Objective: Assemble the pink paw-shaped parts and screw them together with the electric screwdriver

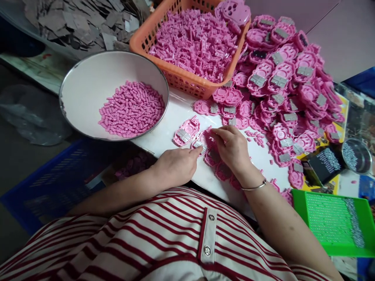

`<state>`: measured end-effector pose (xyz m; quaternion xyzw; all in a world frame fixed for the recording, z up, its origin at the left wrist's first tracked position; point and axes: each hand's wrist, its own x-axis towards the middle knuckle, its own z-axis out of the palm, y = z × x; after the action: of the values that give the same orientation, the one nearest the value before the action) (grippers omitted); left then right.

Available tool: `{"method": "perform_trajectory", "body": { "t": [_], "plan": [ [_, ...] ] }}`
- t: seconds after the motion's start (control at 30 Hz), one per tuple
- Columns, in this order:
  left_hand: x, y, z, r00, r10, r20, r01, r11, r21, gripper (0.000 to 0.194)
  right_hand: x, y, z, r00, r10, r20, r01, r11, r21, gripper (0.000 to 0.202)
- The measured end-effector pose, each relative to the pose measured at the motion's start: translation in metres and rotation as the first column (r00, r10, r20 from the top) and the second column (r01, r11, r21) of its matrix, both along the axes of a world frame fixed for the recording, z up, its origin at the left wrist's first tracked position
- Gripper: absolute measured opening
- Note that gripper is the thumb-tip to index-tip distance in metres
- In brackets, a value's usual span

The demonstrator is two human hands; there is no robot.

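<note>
— How do the fingers stand on the right hand (234,150)?
— Thumb and forefinger are pinched together at the far end of a pink shell (204,139); I cannot tell whether a small part sits between them.
— And the left hand (177,167)?
— Its forefinger is stretched out, the tip at that shell's metal plate (197,144). The rest curl under, and I cannot tell whether they grip anything.
— Where does the shell lie?
— On the white table (175,105), between the hands. A second shell (186,132) lies just beside it, to the left; more shells (222,172) run off under the right hand.
— And farther out?
— Pink bits (258,138) right of the right hand, then a heap of shells (281,78). Beyond the hands stands an orange basket (187,84) of pink clips (196,43); left of it, a white bowl (84,84) with pink pieces (134,111).
— At the far right?
— A green tray (300,207), a black box (318,168) and a metal cup (365,160), each holding small metal parts (354,222).
</note>
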<state>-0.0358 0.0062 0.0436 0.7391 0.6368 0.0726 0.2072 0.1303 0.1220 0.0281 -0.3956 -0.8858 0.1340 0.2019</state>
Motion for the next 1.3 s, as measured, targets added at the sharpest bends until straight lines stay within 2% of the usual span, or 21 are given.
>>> {"method": "perform_trajectory", "body": {
  "t": [0.27, 0.47, 0.57, 0.7, 0.87, 0.97, 1.07, 1.2, 1.3],
  "plan": [
    [0.0, 0.002, 0.003, 0.999, -0.021, -0.028, 0.02, 0.999, -0.044, 0.05, -0.008, -0.001, -0.001, 0.984, 0.0, 0.181, -0.014, 0.997, 0.073, 0.03],
    [-0.001, 0.003, 0.003, 0.999, -0.017, -0.038, 0.016, 0.999, -0.042, 0.049, -0.011, -0.005, 0.011, 0.9, 0.082, 0.427, -0.121, 0.991, 0.064, 0.032],
    [-0.001, 0.003, 0.003, 0.998, -0.024, -0.053, 0.022, 0.999, -0.039, 0.049, -0.01, -0.011, 0.015, 0.872, 0.053, 0.487, -0.108, 0.991, 0.084, 0.033],
    [0.0, 0.004, 0.004, 0.998, -0.016, -0.067, 0.014, 0.999, -0.03, 0.047, -0.007, -0.016, 0.016, 0.87, 0.026, 0.492, -0.091, 0.99, 0.108, 0.034],
    [0.001, 0.004, 0.005, 0.997, 0.011, -0.07, -0.013, 1.0, -0.022, 0.047, -0.003, -0.008, 0.009, 0.932, 0.002, 0.363, -0.016, 0.999, 0.037, 0.032],
    [0.001, 0.003, 0.005, 0.996, 0.015, -0.084, -0.016, 1.0, -0.019, 0.049, -0.002, -0.005, 0.007, 0.941, -0.024, 0.336, 0.012, 0.999, 0.037, 0.032],
    [0.001, 0.003, 0.005, 0.996, 0.011, -0.091, -0.013, 1.0, -0.022, 0.048, -0.002, -0.008, 0.01, 0.921, 0.008, 0.39, -0.055, 0.993, 0.109, 0.033],
    [0.002, 0.004, 0.006, 0.995, 0.013, -0.095, -0.014, 1.0, -0.018, 0.047, -0.003, -0.017, 0.012, 0.864, 0.057, 0.5, -0.208, 0.945, 0.251, 0.033],
    [0.003, 0.004, 0.006, 0.996, 0.012, -0.091, -0.015, 0.999, -0.031, 0.046, -0.004, -0.016, 0.012, 0.85, 0.063, 0.522, -0.224, 0.942, 0.251, 0.034]
  ]
}}
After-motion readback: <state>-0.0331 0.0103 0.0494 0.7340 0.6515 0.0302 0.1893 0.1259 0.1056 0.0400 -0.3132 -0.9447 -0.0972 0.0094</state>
